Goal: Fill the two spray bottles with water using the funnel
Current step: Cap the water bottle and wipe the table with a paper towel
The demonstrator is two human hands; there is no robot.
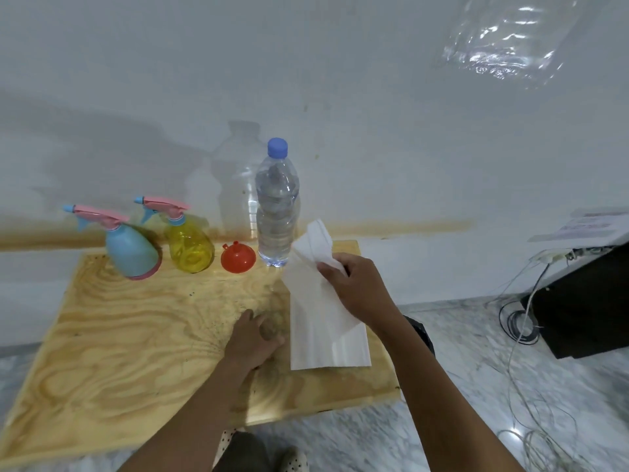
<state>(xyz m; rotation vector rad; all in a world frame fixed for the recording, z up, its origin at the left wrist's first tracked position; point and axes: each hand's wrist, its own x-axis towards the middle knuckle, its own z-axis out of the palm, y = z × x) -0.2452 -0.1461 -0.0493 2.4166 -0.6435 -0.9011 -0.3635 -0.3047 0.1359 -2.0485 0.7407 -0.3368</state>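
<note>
A pale plywood board (136, 335) lay on a grey marbled floor (459, 335) against a white wall (340, 80), which bore a brownish stain line low down. The capped water bottle (277, 212) stood upright at the board's far edge. Just left of the water bottle sat the red funnel (237, 257), then the yellow spray bottle (189, 247), and farthest left the blue spray bottle (131, 250), both with their pink spray heads on. Just right of and in front of the water bottle, the right hand (354, 287) pinched a white folded paper (326, 328) whose lower part lay on the board. In front of the water bottle, the left hand (253, 338) rested on the wood, fingers bent; its grip was too blurred to tell. Well right of the water bottle stood a black box (585, 311) with loose cables (520, 321). A clear plastic sheet (507, 39) hung on the wall above.
</note>
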